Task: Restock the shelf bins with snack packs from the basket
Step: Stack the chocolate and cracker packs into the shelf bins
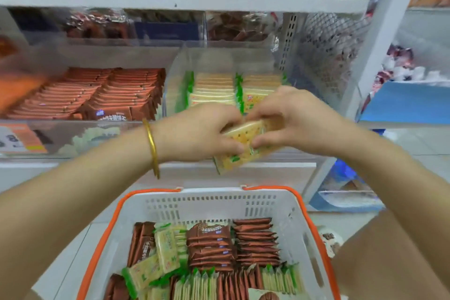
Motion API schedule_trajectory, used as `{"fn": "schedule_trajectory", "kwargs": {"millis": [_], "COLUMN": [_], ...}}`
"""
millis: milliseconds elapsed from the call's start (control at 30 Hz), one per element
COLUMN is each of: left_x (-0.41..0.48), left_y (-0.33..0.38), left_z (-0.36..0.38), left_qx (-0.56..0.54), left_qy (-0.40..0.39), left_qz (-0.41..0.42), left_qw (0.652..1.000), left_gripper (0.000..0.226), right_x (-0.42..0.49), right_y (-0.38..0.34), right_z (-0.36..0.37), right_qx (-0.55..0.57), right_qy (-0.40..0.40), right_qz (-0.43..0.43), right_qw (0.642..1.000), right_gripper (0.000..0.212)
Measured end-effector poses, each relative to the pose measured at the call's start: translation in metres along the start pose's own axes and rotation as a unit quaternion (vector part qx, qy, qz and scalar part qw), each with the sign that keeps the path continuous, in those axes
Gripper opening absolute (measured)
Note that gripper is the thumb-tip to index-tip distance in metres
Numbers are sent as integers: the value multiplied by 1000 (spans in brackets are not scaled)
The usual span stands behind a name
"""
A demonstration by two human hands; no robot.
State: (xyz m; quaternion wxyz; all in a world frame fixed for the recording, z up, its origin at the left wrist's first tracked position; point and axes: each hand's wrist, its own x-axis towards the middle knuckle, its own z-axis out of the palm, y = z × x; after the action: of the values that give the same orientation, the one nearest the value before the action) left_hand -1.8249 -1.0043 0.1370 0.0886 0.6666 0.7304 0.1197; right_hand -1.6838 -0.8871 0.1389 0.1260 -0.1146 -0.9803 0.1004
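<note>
Both hands, left (202, 134) and right (289, 124), grasp stack of pale yellow-green cracker packs (243, 143); square edges, then slot upright into clear plastic bin (175, 85) behind.

what's worn here is a bangle (152, 147) on the left wrist - gold-coloured, thin and rounded, smooth plain surface with a bit of shine along its edge, and it looks a little loose on the wrist. the left forearm (85, 190) and right forearm (389, 165) are both bare from the edges of the shot right up to the left hand (197, 134) and right hand (292, 121), fingers bare too. down in the lower right corner there's what looks like a bare knee or thigh (394, 265) - too cropped to say more.
</note>
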Motion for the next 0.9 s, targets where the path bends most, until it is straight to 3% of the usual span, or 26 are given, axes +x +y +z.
{"fn": "schedule_trajectory", "kwargs": {"millis": [67, 167, 233, 333, 400, 533, 767, 900], "left_x": [19, 37, 48, 56, 58, 63, 67, 67], "left_y": [7, 1, -9, -24, -30, -39, -43, -43], "left_z": [-17, -23, -12, 14, 23, 29, 31, 31], "left_qx": [22, -61, -23, -2, 0, 32, 6, -1], "left_qy": [93, 228, 184, 44, -2, -43, -63, -62], "left_qz": [-4, -52, -83, -98, -94, -95, -95, -109], "left_qw": [995, 970, 979, 994, 996, 994, 993, 992], "left_gripper": [37, 59, 55, 37, 39, 50, 45, 38], "right_x": [11, 32, 50, 74, 85, 101, 105, 113], "right_y": [12, 48, 78, 116, 134, 146, 151, 144], "right_z": [-24, -42, -30, 11, 34, 51, 48, 49], "right_qx": [-15, -19, -38, -50, -34, -62, -251, -206], "right_qy": [24, 91, 89, 1, -33, -64, -64, -58], "right_qz": [17, 97, 164, 211, 226, 208, 62, 78], "right_qw": [999, 991, 982, 976, 973, 974, 964, 974], "right_gripper": [30, 28, 29, 39, 40, 37, 31, 42]}}
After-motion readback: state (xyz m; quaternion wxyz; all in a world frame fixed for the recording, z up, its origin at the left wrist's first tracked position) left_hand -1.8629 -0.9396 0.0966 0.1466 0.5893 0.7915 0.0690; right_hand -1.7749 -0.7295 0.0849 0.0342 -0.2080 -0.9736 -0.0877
